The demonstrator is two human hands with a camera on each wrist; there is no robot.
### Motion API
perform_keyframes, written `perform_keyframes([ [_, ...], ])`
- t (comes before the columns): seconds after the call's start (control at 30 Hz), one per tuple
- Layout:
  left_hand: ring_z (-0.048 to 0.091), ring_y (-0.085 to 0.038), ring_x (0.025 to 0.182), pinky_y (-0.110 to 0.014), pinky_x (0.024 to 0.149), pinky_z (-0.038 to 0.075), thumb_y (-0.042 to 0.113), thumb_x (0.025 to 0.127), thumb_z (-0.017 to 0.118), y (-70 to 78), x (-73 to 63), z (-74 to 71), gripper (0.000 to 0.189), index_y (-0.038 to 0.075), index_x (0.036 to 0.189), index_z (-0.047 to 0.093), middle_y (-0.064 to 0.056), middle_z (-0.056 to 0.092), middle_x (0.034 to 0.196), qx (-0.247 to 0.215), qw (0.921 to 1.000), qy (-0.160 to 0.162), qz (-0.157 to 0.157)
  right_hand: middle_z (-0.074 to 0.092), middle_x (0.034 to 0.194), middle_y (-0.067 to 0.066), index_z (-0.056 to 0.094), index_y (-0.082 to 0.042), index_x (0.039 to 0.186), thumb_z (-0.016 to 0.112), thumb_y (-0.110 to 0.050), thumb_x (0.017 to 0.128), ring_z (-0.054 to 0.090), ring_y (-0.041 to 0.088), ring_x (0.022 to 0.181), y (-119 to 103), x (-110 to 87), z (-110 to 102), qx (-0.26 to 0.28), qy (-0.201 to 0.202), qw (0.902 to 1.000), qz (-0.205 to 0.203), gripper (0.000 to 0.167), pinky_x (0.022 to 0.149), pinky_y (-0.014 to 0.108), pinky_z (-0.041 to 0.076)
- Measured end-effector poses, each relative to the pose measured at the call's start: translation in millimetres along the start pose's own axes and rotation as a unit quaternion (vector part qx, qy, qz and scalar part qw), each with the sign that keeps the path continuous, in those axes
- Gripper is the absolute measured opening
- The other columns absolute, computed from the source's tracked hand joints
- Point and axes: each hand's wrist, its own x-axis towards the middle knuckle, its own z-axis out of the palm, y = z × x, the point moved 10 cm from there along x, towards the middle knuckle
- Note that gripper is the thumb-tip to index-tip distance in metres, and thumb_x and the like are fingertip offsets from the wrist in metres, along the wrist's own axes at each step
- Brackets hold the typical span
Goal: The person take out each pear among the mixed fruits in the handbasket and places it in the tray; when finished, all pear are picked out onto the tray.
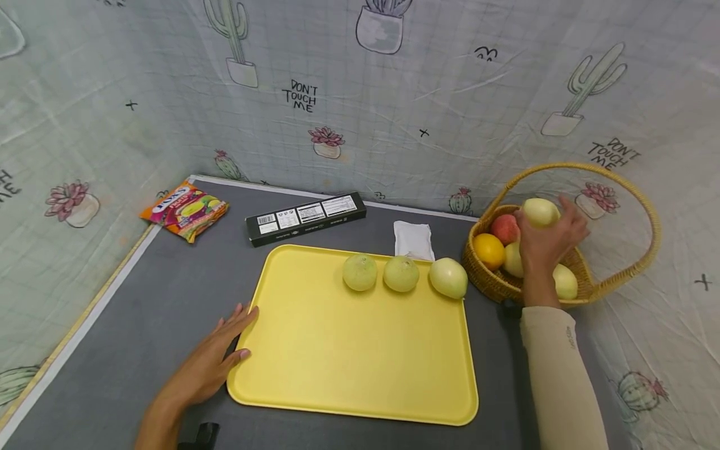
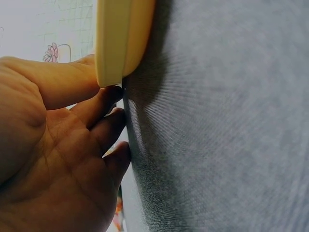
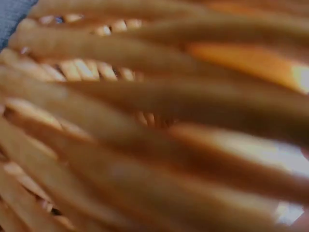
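Observation:
My right hand [image 1: 548,237] grips a pale yellow-green round fruit [image 1: 541,212] over the wicker basket [image 1: 490,282]. Inside the basket lie a red peach-like fruit [image 1: 505,229], an orange [image 1: 489,251] and more pale fruits [image 1: 564,282]. The right wrist view is filled by blurred basket weave [image 3: 145,96]. At the yellow tray's [image 1: 349,350] left rim my left hand [image 1: 205,359] rests with fingers extended; its thumb touches the rim in the left wrist view. Along the tray's far edge sit two round yellow-green fruits [image 1: 360,272] [image 1: 401,274] and a smoother pale one [image 1: 448,278].
Behind the tray lie a long black box [image 1: 306,219] and a small white packet [image 1: 413,240]. An orange snack bag [image 1: 185,211] is at the table's far left corner. The basket's tall handle [image 1: 655,231] arches to the right. Printed cloth [image 1: 360,94] hangs around the grey table [image 1: 140,312].

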Motion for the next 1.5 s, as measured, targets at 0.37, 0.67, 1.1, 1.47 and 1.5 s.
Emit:
perform_keyframes([
  [0.37, 0.004, 0.02, 0.153, 0.003, 0.118, -0.004, 0.007, 0.098, 0.071, 0.7, -0.3, -0.2, 0.074, 0.005, 0.165, 0.039, -0.027, 0.04, 0.167, 0.0, 0.9999, 0.008, 0.012, 0.043, 0.16, 0.014, 0.044, -0.032, 0.163, 0.088, -0.044, 0.088, 0.032, 0.032, 0.149, 9.5, 7.3, 16.2, -0.037, -0.074, 0.9962, 0.026, 0.088, 0.128, 0.042, 0.031],
  [0.67, 0.005, 0.021, 0.153, 0.003, 0.118, -0.002, 0.006, 0.097, 0.072, 1.8, -1.3, -1.5, 0.074, 0.004, 0.163, 0.041, -0.028, 0.044, 0.165, 0.011, 0.9995, 0.017, 0.026, 0.041, 0.161, 0.016, 0.041, -0.035, 0.164, 0.082, -0.048, 0.092, 0.029, 0.033, 0.149, 14.3, 11.8, 23.4, -0.047, -0.088, 0.9944, 0.036, 0.084, 0.126, 0.045, 0.032],
  [1.1, 0.005, 0.019, 0.154, 0.003, 0.119, -0.002, 0.004, 0.096, 0.073, 2.3, -0.6, -4.4, 0.075, 0.005, 0.164, 0.041, -0.027, 0.042, 0.166, 0.014, 0.9993, 0.017, 0.029, 0.038, 0.154, 0.012, 0.049, -0.038, 0.154, 0.082, -0.046, 0.092, 0.037, 0.026, 0.143, 21.4, 12.6, 20.7, -0.013, -0.07, 0.9949, 0.071, 0.07, 0.124, 0.033, 0.034],
  [1.47, 0.006, 0.02, 0.153, 0.003, 0.119, -0.003, 0.007, 0.096, 0.074, 0.1, 0.9, -2.0, 0.075, 0.006, 0.164, 0.041, -0.024, 0.043, 0.166, 0.013, 0.9998, 0.005, 0.011, 0.04, 0.15, -0.001, 0.054, -0.046, 0.145, 0.085, -0.05, 0.088, 0.04, 0.011, 0.141, 12.1, 5.6, 5.6, 0.036, -0.007, 0.9979, 0.054, 0.065, 0.121, 0.021, 0.033],
  [1.5, 0.005, 0.02, 0.153, 0.003, 0.119, -0.003, 0.007, 0.096, 0.073, -0.8, 1.0, -1.4, 0.075, 0.007, 0.164, 0.041, -0.023, 0.043, 0.167, 0.013, 0.9999, 0.002, 0.007, 0.04, 0.149, -0.002, 0.054, -0.046, 0.145, 0.085, -0.05, 0.088, 0.04, 0.01, 0.14, 10.2, 4.8, 3.9, 0.04, -0.001, 0.998, 0.049, 0.065, 0.12, 0.02, 0.033],
])
